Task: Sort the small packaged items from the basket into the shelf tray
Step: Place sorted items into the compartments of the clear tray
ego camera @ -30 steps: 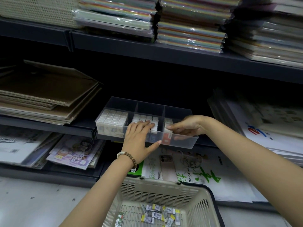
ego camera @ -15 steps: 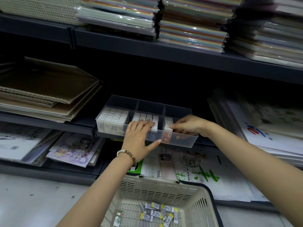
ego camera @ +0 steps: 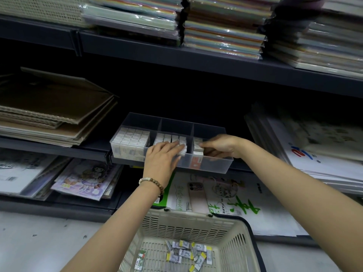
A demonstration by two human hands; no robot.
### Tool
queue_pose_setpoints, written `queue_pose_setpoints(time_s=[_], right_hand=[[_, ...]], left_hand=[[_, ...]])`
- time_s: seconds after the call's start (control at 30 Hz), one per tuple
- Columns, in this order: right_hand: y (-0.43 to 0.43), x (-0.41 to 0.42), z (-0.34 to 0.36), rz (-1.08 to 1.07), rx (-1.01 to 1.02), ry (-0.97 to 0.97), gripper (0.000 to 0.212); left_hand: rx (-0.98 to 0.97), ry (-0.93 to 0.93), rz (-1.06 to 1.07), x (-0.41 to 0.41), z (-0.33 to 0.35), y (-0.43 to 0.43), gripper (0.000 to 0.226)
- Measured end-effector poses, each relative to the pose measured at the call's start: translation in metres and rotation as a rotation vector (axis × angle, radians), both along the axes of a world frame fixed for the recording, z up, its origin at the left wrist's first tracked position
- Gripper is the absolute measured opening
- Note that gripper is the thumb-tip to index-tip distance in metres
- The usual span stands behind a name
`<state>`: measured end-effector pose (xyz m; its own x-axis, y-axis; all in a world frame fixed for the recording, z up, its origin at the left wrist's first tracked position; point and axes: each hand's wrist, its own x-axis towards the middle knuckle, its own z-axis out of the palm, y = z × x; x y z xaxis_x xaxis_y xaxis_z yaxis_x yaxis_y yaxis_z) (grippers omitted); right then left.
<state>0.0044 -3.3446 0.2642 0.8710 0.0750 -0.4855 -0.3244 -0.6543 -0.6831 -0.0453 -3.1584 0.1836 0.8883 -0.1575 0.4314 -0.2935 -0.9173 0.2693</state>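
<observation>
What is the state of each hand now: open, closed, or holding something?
Left hand: open, flat on the middle packs.
Right hand: pinches a pack in the tray.

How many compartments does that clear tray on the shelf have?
3, side by side: left compartment; middle compartment, under the left hand; right compartment, where the right hand reaches in. None hidden.

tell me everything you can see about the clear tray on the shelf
The clear tray is a translucent plastic rectangle, sitting at the front edge of the dark middle shelf. Two dividers split it into three compartments: the left is packed with small white packs, the middle partly filled, the right nearly bare. The left hand lies flat on the middle packs; the right hand reaches into the right compartment, touching its few packs.
</observation>
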Motion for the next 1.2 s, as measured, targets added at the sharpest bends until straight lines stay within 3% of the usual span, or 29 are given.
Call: queue_pose_setpoints(time_s=[0.1, 0.23, 0.4, 0.6, 0.83, 1.0, 1.2], right_hand=[[-0.005, -0.001, -0.003, -0.01, 0.138, 0.024, 0.041], [-0.009, -0.001, -0.01, 0.057, 0.044, -0.056, 0.062], [-0.01, -0.001, -0.012, 0.099, 0.023, -0.048, 0.067], [-0.001, -0.004, -0.008, 0.186, -0.063, -0.02, 0.059], [-0.002, -0.001, -0.007, 0.159, 0.113, 0.085, 0.04], [0.001, 0.006, -0.008, -0.008, 0.176, 0.094, 0.037], [0.005, 0.008, -0.01, -0.054, 0.18, 0.049, 0.029]], left_hand=[[-0.052, -0.004, -0.029, 0.001, 0.001, 0.002, 0.037], [-0.055, -0.009, -0.027, -0.001, -0.001, 0.001, 0.038], [-0.046, -0.011, -0.01, -0.002, -0.003, -0.001, 0.04], [-0.02, -0.014, -0.005, -0.003, -0.003, -0.001, 0.039], [-0.006, 0.012, 0.005, 0.003, 0.0, 0.003, 0.038], [-0.014, 0.018, 0.004, 0.005, 0.0, 0.004, 0.039], [-0.036, 0.013, 0.018, 0.007, -0.001, 0.001, 0.038]])
